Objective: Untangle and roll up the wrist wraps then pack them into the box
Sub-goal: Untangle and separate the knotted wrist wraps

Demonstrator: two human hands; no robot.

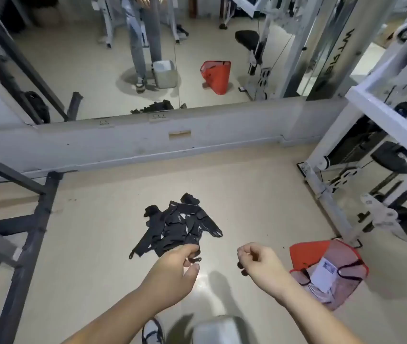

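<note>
Head view: the left hand reaches forward over the pale floor. Its thumb and fingers are curled and pinch a thin black strap end at the near edge of the wrist wraps. The wraps lie in one tangled black heap on the floor, just ahead of that pinch and touching the fingertips. Loose strap tails trail out of the heap to the left of the grip, and one grey-edged end points off to the right of it.

The right hand hangs beside the left at about the same reach, apart from the heap. Its fingers are curled inward toward the palm. There are small dark flecks at the fingertips, and I cannot tell whether the hand holds anything.

The box is a red mesh one with black trim. It lies on the floor just to the right of the right hand, with a white paper inside it.

Beyond the heap, well ahead of both hands, a low grey wall carries a mirror. A black rack frame stands far to the left of the left hand, and a white cable machine stands to the right beyond the box. A shoe shows below the left forearm at the bottom edge.
</note>
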